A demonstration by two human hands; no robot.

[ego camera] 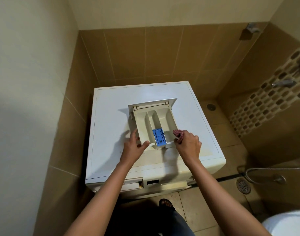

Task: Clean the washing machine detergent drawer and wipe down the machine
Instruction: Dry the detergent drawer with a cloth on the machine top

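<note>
The white detergent drawer (pixel 145 120) lies flat on top of the washing machine (pixel 111 103), taken out of its slot (pixel 134 183) at the front left. A blue insert (pixel 158 136) sits in its middle compartment at the near end. My left hand (pixel 134 145) is at the drawer's near left corner, fingers spread and relaxed, thumb touching the drawer's near edge. My right hand (pixel 188 143) grips a bunched reddish patterned cloth (pixel 178 133) at the drawer's near right corner.
Tiled walls close in on the left and back. To the right are a shower floor with a drain (pixel 243 185), a hose (pixel 258 172) and wall taps (pixel 283 83). A white toilet (pixel 289 223) sits at bottom right. My foot (pixel 165 203) stands before the machine.
</note>
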